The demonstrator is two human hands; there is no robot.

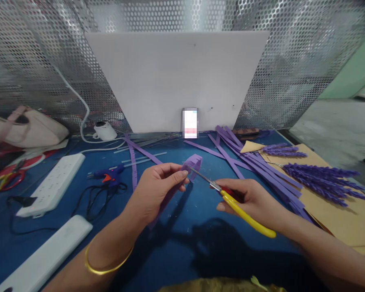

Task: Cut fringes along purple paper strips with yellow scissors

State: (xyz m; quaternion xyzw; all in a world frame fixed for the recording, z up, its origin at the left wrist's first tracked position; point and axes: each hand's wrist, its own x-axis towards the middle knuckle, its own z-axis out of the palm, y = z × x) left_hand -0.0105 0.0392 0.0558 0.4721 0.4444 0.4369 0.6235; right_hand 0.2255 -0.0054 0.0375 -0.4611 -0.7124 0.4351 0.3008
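Note:
Near the middle of the blue table, my left hand pinches a purple paper strip. The strip loops up beyond the fingertips, with small cuts along its edge, and its tail hangs below the hand. My right hand grips scissors with one yellow and one red handle. The blades point up and left, their tips touching or right beside the strip at my left thumb. More purple strips lie crossed on the table beyond and to the right of my hands.
On the left are a white power strip, a blue glue gun with black cord, and other scissors. A phone leans on the white board. Purple lavender-like stems rest on brown paper at right.

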